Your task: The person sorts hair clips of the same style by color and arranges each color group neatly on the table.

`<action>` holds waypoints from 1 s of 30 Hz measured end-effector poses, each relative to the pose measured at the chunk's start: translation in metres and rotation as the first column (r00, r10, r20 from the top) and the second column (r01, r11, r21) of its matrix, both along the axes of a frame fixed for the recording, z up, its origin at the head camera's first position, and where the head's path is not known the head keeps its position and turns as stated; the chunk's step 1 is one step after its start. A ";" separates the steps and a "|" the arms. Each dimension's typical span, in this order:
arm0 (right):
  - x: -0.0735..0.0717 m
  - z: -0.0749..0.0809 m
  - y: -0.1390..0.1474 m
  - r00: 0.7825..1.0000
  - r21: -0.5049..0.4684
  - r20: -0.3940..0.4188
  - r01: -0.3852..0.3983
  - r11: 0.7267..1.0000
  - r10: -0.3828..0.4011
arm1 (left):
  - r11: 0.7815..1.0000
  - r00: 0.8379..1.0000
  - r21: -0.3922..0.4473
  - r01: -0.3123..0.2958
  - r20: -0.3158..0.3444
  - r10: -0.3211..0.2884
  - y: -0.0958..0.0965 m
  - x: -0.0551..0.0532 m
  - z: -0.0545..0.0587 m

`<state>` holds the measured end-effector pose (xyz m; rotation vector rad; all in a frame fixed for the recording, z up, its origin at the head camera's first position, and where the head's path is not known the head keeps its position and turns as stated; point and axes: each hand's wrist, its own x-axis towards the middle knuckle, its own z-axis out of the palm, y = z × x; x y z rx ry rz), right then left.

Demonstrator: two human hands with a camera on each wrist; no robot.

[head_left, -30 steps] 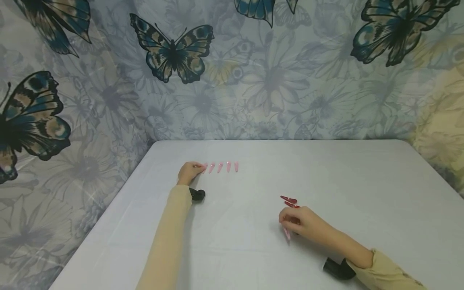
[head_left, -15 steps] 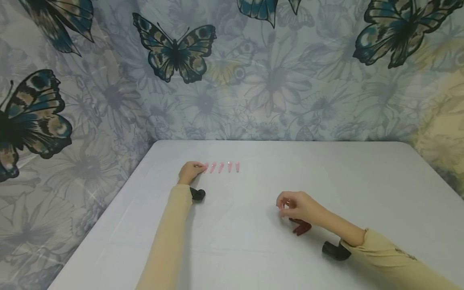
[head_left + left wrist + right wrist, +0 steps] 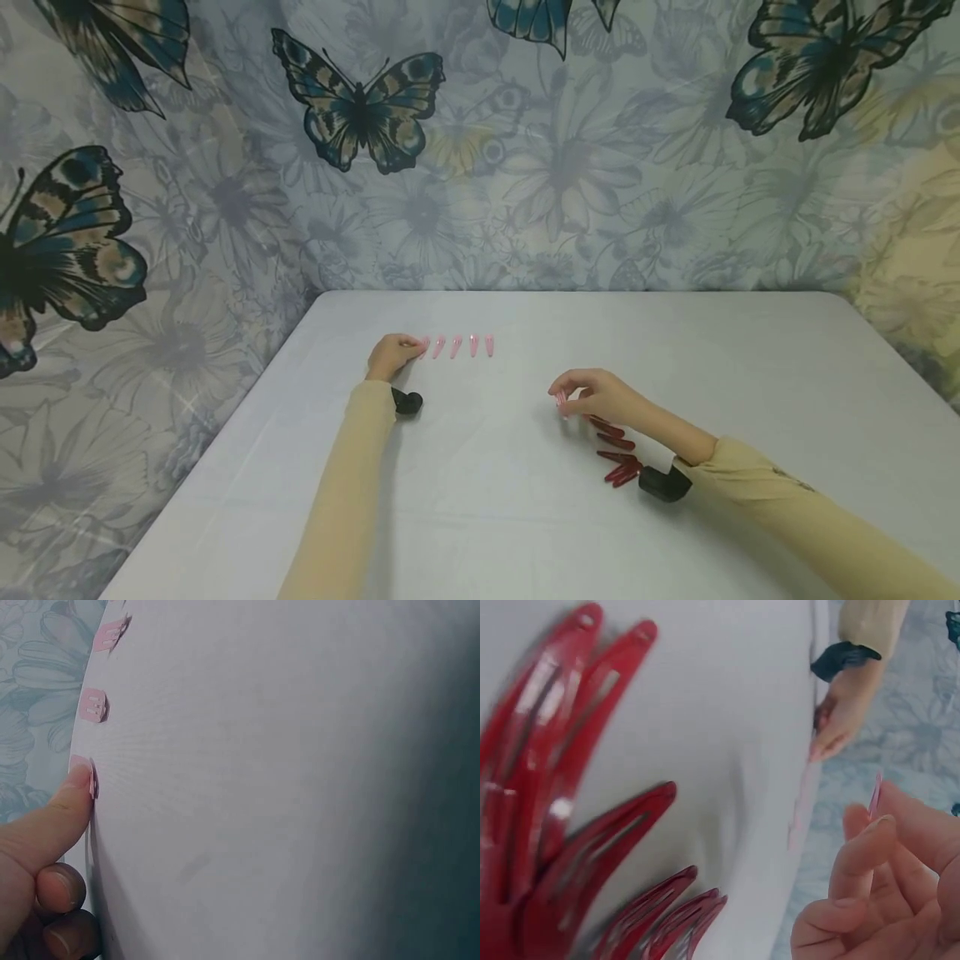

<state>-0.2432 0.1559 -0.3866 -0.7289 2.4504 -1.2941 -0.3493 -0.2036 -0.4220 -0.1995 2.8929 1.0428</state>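
Several pink snap hair clips [image 3: 456,347] lie in a row at the far left of the table. At the row's left end, my left hand [image 3: 392,355] pinches the last pink hair clip [image 3: 82,766], which stays on the tabletop; its thumb covers part of it. My right hand [image 3: 609,397] is raised over the middle of the table. Between thumb and forefinger it pinches another pink hair clip [image 3: 875,796]. Below and near this hand lie several red snap hair clips [image 3: 617,457], some overlapping; they loom large in the right wrist view.
A white cloth covers the table [image 3: 495,517]. Behind and to the left hangs a butterfly-patterned backdrop [image 3: 562,192]. Black wrist cameras sit at both cuffs; the right camera [image 3: 665,483] is close beside the red clips.
My right hand has moved away and to the left with the pink hair clip, uncovering more of the red clips. The left hand has stayed in place on its clip.
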 end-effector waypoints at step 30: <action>-0.041 0.026 -0.046 0.981 -0.033 0.133 0.149 0.988 -0.144 | 1.000 1.000 -0.006 -0.013 -0.015 0.013 0.003 0.004 0.001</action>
